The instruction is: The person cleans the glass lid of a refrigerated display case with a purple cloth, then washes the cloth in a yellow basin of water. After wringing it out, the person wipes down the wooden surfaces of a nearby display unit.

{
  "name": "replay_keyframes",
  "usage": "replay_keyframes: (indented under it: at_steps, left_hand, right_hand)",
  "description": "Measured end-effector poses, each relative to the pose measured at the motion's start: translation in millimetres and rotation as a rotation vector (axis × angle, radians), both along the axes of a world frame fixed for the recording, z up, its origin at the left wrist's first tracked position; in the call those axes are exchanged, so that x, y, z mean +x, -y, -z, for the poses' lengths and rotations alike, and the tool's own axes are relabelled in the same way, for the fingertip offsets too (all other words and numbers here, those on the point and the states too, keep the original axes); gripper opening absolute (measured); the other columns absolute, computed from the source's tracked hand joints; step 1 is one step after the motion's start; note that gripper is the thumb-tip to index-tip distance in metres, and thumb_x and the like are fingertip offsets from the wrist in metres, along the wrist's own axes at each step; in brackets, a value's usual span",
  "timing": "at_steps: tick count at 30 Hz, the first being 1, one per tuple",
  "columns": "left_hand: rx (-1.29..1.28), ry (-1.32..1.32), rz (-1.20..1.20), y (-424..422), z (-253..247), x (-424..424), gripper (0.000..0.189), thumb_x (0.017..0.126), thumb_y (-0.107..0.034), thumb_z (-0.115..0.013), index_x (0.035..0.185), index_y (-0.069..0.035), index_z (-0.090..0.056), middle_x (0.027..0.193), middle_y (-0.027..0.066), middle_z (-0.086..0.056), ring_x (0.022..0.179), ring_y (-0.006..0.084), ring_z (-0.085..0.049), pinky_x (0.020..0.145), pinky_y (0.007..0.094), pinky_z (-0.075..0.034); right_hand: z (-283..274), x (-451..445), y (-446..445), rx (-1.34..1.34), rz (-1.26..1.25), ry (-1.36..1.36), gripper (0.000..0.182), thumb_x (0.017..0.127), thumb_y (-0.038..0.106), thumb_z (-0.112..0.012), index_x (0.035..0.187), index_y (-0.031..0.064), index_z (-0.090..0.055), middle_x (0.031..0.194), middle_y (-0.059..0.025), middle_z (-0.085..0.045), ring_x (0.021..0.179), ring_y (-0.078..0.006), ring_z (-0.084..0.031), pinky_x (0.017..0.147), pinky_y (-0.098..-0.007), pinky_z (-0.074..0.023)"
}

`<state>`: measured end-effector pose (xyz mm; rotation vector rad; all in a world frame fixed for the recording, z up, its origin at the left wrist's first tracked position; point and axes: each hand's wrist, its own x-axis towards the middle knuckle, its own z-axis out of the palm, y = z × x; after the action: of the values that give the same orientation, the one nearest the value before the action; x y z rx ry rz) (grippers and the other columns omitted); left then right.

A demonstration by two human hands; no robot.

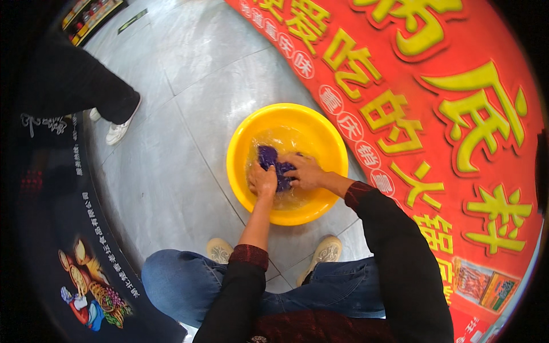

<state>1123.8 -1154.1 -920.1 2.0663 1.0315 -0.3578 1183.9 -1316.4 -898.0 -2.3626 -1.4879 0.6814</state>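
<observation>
A round yellow plastic basin (237, 188) stands on the grey tiled floor in front of me, between and just beyond my feet. Water covers its bottom, with ripples and some froth. In the water lies a wet purple cloth (267, 156), bunched up. My left hand (262, 180) is at the cloth's near left edge, its fingers partly under water; whether it grips the cloth I cannot tell. My right hand (303, 171) reaches in from the right, its curled fingers gripping the cloth's right part.
A red banner (411, 77) with large yellow characters runs along the right, close to the basin. On the left is a dark printed panel (51, 206). A person in dark trousers and white shoes (118, 132) stands at the upper left, near a stocked shelf (92, 21).
</observation>
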Motion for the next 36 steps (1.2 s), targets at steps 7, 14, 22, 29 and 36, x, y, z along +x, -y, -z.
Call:
replay_keyframes:
  at_steps: [7, 14, 22, 29, 36]
  left_hand:
    - [-0.225, 0.280, -0.219, 1, 29, -6, 0.063, 0.090, -0.028, -0.057, 0.141, -0.001, -0.031, 0.141, 0.0215, -0.039, 0.130, 0.0381, -0.036, 0.107, 0.0437, -0.030]
    - [-1.096, 0.284, -0.665, 2, 21, -2, 0.051, 0.096, -0.053, -0.034, 0.128, -0.016, -0.048, 0.124, 0.0079, -0.055, 0.103, 0.0220, -0.057, 0.082, 0.0453, -0.048]
    - [-1.779, 0.499, -0.442, -10, 68, -15, 0.058, 0.093, -0.061, -0.031, 0.122, -0.015, -0.054, 0.118, 0.0083, -0.060, 0.104, 0.0244, -0.061, 0.086, 0.0446, -0.052]
    - [-1.980, 0.466, -0.418, 19, 46, -1, 0.047, 0.091, -0.056, -0.041, 0.115, -0.018, -0.056, 0.108, 0.0045, -0.063, 0.094, 0.0212, -0.064, 0.077, 0.0418, -0.055]
    - [-1.365, 0.286, -0.379, 52, -9, 9, 0.048, 0.094, -0.054, -0.040, 0.121, -0.016, -0.052, 0.107, 0.0025, -0.062, 0.095, 0.0149, -0.062, 0.074, 0.0295, -0.054]
  right_hand:
    - [30, 20, -1, 0.016, 0.804, -0.319, 0.026, 0.075, 0.014, -0.069, 0.100, 0.0046, -0.069, 0.098, -0.0129, -0.064, 0.092, -0.0284, -0.060, 0.082, -0.0366, -0.0477]
    - [-67, 26, -38, 0.201, 0.718, -1.213, 0.017, 0.081, 0.009, -0.060, 0.095, 0.0056, -0.069, 0.092, -0.0054, -0.065, 0.081, -0.0136, -0.059, 0.072, -0.0261, -0.0483]
    - [-86, 2, -76, 0.248, 0.370, -0.817, 0.026, 0.081, 0.024, -0.059, 0.095, 0.0040, -0.068, 0.092, -0.0075, -0.068, 0.092, -0.0191, -0.063, 0.080, -0.0337, -0.0488]
    - [-68, -45, -85, 0.450, 0.262, 0.282, 0.018, 0.076, 0.024, -0.058, 0.081, 0.0091, -0.066, 0.085, -0.0110, -0.064, 0.080, -0.0273, -0.063, 0.070, -0.0410, -0.0496]
    - [-34, 36, -35, 0.212, 0.782, 0.026, 0.026, 0.082, 0.026, -0.048, 0.086, 0.0047, -0.064, 0.088, -0.0213, -0.063, 0.084, -0.0405, -0.060, 0.073, -0.0493, -0.0467]
